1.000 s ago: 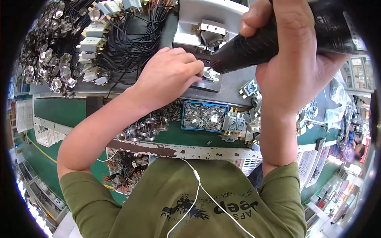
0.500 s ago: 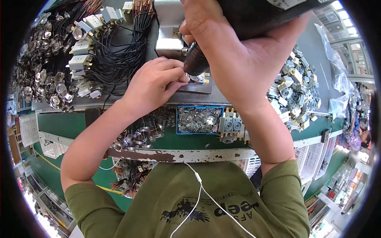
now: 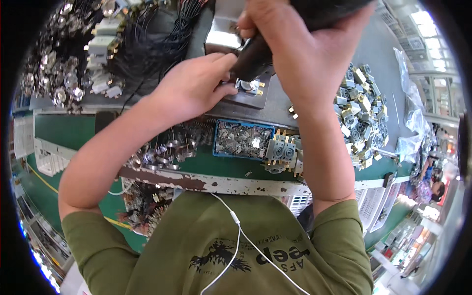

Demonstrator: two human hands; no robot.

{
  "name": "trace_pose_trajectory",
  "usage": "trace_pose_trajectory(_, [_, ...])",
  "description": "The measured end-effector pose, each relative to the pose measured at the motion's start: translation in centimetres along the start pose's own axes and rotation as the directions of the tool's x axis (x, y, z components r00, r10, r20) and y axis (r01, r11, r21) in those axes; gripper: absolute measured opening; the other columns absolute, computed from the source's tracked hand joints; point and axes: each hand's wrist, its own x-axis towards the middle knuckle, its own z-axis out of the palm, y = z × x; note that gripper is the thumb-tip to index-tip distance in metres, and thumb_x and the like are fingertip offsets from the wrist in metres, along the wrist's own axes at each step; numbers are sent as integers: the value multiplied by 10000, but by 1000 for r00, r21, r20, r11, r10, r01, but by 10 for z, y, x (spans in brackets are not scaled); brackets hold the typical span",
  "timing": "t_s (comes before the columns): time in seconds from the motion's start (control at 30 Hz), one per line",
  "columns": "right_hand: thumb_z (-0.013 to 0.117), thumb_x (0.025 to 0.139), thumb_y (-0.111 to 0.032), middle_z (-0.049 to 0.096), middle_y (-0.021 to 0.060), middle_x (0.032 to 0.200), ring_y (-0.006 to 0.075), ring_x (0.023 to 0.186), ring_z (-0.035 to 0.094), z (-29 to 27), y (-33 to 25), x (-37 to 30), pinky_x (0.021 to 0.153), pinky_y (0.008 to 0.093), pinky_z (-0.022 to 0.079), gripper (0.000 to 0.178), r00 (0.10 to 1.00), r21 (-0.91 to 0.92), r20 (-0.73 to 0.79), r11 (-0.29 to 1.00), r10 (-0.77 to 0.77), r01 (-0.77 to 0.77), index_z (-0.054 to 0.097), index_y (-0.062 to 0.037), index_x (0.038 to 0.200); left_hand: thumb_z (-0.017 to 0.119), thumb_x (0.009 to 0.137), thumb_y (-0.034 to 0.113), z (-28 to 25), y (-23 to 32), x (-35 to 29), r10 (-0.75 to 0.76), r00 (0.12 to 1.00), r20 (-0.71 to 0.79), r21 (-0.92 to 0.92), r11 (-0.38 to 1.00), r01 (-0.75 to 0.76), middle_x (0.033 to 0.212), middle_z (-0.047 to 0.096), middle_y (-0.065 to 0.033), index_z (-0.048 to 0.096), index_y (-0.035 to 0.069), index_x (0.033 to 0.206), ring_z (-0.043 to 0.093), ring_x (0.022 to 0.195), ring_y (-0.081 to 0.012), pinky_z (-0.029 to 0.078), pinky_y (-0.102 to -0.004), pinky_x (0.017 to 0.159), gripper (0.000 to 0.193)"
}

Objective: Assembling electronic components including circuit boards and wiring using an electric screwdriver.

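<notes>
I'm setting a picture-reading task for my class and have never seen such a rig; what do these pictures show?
There is no robot. A fisheye camera on a person's head looks down at their bare hands, so straight edges bend. The right hand grips a black tool, its end close to a small part with gold-coloured prongs on a metal block. The left hand is beside that part; its exact hold is unclear. Around lie black wires, a blue tray of metal pieces and heaped grey-and-cream parts.
</notes>
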Motion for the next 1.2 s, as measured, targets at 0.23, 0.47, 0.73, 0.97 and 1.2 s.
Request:
trace_pose_trajectory(0.23, [768,851,96,695,86,829,142,677,685,8,-14,-19,586,261,556,303,996,-333,-37,938,86,-93,592,36,1090,738,901,253,-7,-2,7,-12,991,135,140,990,-8,964,692,-129,648,57,1095,694,970,-348,570,-468,820,290])
trace_pose_trajectory(0.47, [773,849,74,685,89,786,145,635,677,30,-38,-21,563,282,558,272,949,-84,-62,946,308,-313,600,31,1054,744,894,255,8,-17,8,60,998,0,122,991,-60,951,701,-141,646,58,1102,695,965,-363,569,-484,815,303])
trace_pose_trajectory(0.73, [792,899,-95,679,75,795,143,623,662,5,-57,-2,555,280,541,310,977,-330,-123,921,174,-206,580,8,1100,754,892,262,0,-9,0,78,997,22,211,974,-81,1030,687,-102,672,74,1092,683,979,-330,565,-450,808,287])
trace_pose_trajectory(0.97, [799,936,-238,676,60,812,136,632,652,-31,-69,15,563,273,526,388,988,-602,-152,790,29,-116,560,-12,1144,774,852,188,-11,2,8,395,918,-33,158,909,-385,1001,679,-50,708,118,1160,675,942,-277,546,-419,828,322])
trace_pose_trajectory(1.2, [775,941,-232,678,147,1049,235,988,671,-60,-71,3,842,364,556,473,985,-876,-70,482,-159,15,545,33,1258,792,816,158,-7,-1,-11,389,921,-29,286,886,-365,967,673,-13,709,148,1130,663,962,-224,499,-374,803,325])
